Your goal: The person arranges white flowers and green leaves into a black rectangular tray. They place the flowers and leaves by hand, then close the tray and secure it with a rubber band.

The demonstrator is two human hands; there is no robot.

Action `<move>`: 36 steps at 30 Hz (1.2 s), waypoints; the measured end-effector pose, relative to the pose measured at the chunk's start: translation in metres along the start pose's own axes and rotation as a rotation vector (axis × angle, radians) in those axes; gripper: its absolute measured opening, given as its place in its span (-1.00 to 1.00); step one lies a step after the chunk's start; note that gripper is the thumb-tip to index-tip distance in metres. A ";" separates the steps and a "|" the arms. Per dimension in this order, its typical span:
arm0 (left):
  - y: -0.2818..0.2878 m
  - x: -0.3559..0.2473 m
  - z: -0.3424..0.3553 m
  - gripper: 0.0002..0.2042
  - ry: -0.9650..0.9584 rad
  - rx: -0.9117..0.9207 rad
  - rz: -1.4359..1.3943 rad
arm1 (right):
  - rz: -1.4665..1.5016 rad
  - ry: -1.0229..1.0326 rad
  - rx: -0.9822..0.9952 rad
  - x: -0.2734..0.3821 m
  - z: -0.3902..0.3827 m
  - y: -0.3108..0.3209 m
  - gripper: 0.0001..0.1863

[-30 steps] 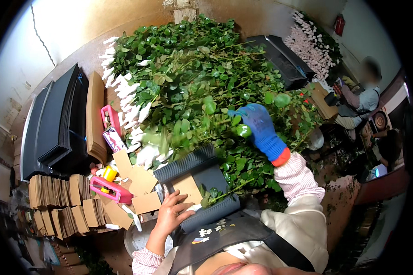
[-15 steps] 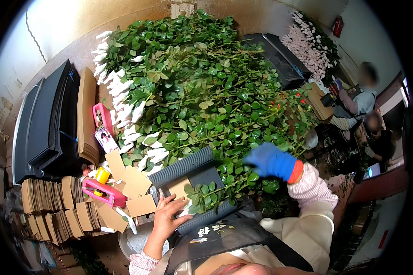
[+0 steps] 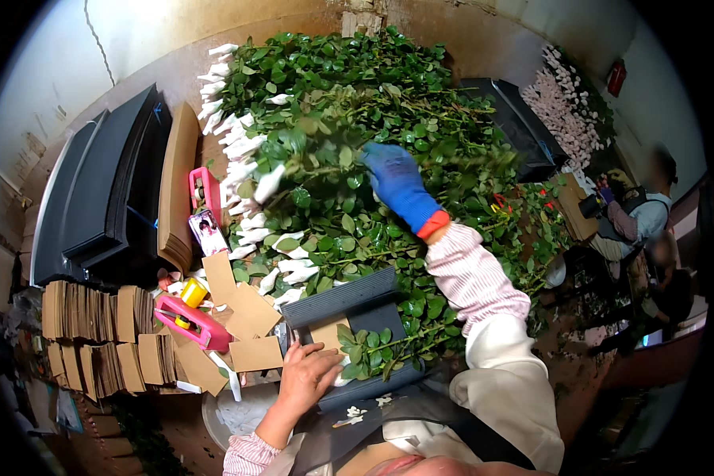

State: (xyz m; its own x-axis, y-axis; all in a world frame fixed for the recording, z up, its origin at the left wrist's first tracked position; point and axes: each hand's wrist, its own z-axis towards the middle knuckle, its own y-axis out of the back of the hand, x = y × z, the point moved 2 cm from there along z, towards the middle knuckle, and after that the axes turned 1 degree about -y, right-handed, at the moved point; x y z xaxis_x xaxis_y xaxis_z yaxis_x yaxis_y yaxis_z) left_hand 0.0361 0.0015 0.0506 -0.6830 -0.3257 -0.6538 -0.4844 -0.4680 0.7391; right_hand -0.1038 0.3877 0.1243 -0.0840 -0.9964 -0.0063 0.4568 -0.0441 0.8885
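A dark grey corrugated sheet [image 3: 341, 296] lies folded in front of me, with a brown card [image 3: 330, 329] and a leafy rose stem [image 3: 397, 349] in it. My left hand [image 3: 311, 373], bare, holds that rose by its white-sleeved head, thumb on one side and fingers on the other. Farther off, over a big heap of roses [image 3: 357, 103], reaches my right hand [image 3: 397, 178] in a blue glove. Its fingers are closed around a blurred rose stem, whose white-sleeved bud [image 3: 270, 184] sticks out to the left.
Dark sheets [image 3: 107, 182] and brown cardboard [image 3: 178, 182] stand at the left. Closer are stacked card pieces [image 3: 75, 313], a pink tape dispenser [image 3: 190, 324], a yellow roll [image 3: 193, 293] and a phone [image 3: 207, 234]. Two people work at the right, beside a black box [image 3: 523, 127].
My right hand has moved up and left, from the near right edge of the heap to its middle, and has taken hold of a rose. My left hand stays on its rose.
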 end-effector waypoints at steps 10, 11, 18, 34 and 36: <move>-0.005 0.000 0.006 -0.79 0.037 -0.028 -0.252 | 0.235 0.187 -0.004 -0.010 -0.112 0.160 -0.53; -0.007 0.007 0.003 -0.73 0.100 0.013 -0.325 | 0.311 0.197 0.066 -0.007 -0.127 0.168 -0.54; -0.020 0.022 0.002 -0.24 0.286 -0.119 -0.710 | 0.240 0.115 0.456 -0.034 -0.246 0.129 -0.60; -0.003 0.012 0.007 -0.53 0.107 0.018 -0.352 | 0.045 0.117 0.297 -0.015 -0.070 0.047 -0.79; -0.002 0.014 0.008 -0.48 0.042 0.085 -0.311 | -0.052 0.072 0.179 -0.028 -0.035 -0.017 -0.75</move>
State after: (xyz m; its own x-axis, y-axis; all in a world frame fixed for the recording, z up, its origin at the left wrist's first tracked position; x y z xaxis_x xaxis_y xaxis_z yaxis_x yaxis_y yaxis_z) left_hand 0.0237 0.0047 0.0412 -0.4725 -0.2123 -0.8554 -0.7114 -0.4811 0.5124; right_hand -0.0782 0.4137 0.0935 -0.0370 -0.9960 -0.0811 0.2882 -0.0883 0.9535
